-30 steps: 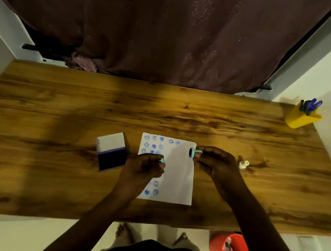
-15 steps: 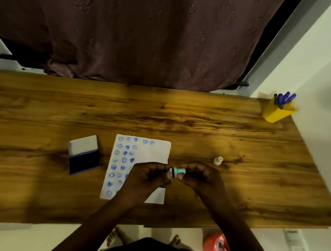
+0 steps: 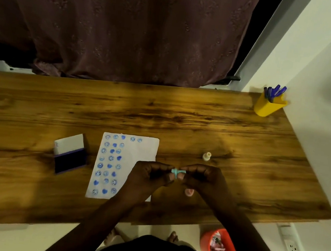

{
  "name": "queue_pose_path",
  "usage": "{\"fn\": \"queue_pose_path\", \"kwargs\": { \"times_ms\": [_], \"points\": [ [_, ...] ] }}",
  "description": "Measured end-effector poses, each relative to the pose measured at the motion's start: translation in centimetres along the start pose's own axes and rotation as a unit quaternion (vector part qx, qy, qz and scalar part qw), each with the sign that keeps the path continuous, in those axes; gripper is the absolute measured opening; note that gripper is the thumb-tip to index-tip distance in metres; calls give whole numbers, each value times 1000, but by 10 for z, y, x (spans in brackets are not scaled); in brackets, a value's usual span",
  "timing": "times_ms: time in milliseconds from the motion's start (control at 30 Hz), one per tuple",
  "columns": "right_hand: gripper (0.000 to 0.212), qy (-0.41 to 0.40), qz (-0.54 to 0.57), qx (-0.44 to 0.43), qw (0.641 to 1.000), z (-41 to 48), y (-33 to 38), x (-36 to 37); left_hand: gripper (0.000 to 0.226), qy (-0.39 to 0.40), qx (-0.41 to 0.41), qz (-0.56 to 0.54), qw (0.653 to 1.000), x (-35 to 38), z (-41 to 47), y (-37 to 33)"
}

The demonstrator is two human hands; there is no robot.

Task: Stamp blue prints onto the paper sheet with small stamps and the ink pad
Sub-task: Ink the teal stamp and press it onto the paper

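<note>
Both hands had come together since a second ago, when they worked apart over the sheet, and now pinched one teal stamp (image 3: 177, 171) between them.

On the bench (image 3: 161, 116), going largest to smallest: the paper sheet (image 3: 136, 153) lay near the front edge at the middle, its left half filled with columns of blue prints; the ink pad (image 3: 70, 153) sat open just left of it, lid tipped back. The left hand (image 3: 150, 177) covered the sheet's right front corner, fingers closed on the stamp's left end. The right hand (image 3: 202, 177) hovered just right of the sheet, fingertips closed on the stamp's other end. A yellow pen cup (image 3: 269, 106) stood at the far right corner. A cream stamp (image 3: 207, 156) stood beyond the right hand, and a pink stamp (image 3: 189, 192) lay below the hands.
</note>
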State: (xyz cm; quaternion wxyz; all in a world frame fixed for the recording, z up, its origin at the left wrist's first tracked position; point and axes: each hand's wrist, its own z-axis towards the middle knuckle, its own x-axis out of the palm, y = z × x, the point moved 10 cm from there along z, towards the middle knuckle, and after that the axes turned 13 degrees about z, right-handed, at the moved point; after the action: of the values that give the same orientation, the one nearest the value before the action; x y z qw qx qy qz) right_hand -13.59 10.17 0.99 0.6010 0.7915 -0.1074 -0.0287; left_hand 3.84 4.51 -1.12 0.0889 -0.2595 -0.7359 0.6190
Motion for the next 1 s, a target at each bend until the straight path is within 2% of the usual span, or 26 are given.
{"fn": "queue_pose_path", "kwargs": {
  "times_ms": [233,300,433,533,700,900,1000],
  "points": [
    [18,22,-13,2,1000,-2,-5,-23,27,23,26,90,995,24,6,-10],
    [21,8,-54,-14,998,-1,-3,-34,27,33,33,124,991,32,8,-11],
    [19,-60,-116,-37,991,-2,-1,-64,28,11,-6,112,994,35,17,4],
    [24,-78,-251,-72,962,-7,3,-73,26,-11,-25,109,994,30,19,12],
    [35,-30,-392,-80,916,-6,-7,-58,28,-14,-34,110,993,25,16,16],
    [34,43,-478,-37,876,8,-27,-34,17,-15,-42,108,993,24,13,19],
    [31,54,-496,-24,866,14,-32,-31,25,-12,-43,99,994,26,11,20]
  ]
}}
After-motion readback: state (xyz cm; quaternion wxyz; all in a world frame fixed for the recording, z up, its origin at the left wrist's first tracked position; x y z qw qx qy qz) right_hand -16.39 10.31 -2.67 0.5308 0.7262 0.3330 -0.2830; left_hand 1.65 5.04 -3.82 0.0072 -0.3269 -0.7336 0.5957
